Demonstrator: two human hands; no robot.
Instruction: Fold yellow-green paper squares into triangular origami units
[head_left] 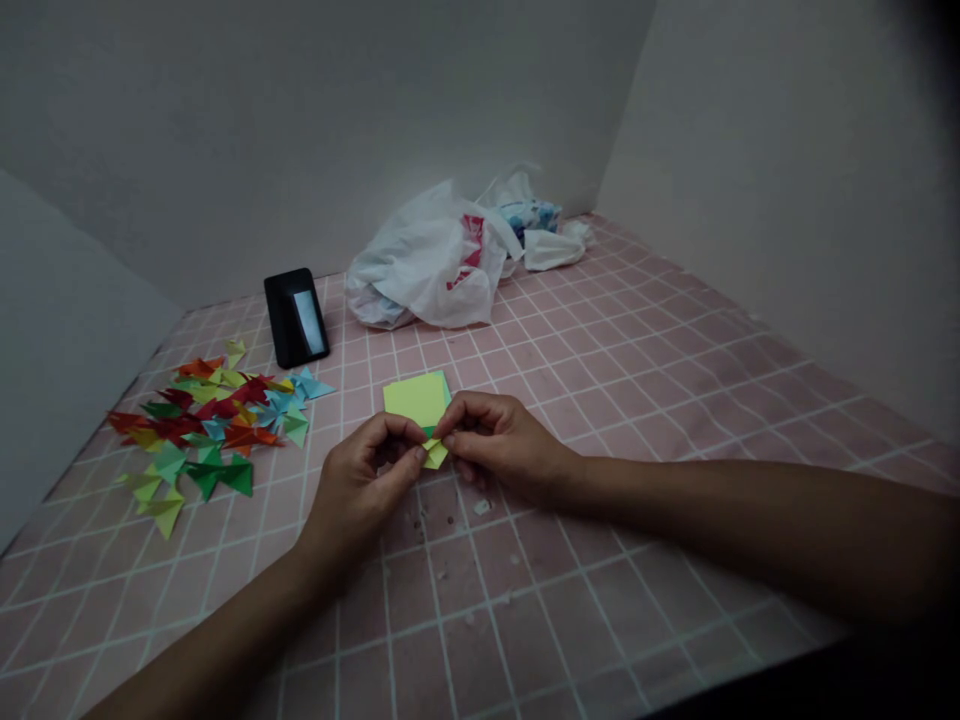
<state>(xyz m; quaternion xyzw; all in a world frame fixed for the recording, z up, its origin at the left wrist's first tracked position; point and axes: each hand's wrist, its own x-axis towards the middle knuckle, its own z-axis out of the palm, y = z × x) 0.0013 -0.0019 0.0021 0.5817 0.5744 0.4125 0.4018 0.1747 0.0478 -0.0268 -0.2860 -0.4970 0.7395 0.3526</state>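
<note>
Between my two hands is a small folded piece of yellow paper (pixel 436 456), pinched from both sides just above the table. My left hand (pixel 375 462) is closed on its left edge with thumb and forefinger. From the other side, my right hand (pixel 504 446) grips it the same way, its lower fingers curled beneath. The fingertips hide part of the folds. Right behind the hands lies a stack of square paper sheets (pixel 415 398), yellow on top, with green and light blue edges showing.
Many folded paper pieces (pixel 217 405) in several colours lie heaped on the left. Behind them a black phone-like device (pixel 289 325) leans back. White plastic bags (pixel 427 260) and a white tissue (pixel 553 250) sit near the back wall. A pink checked cloth (pixel 637 620) covers the table.
</note>
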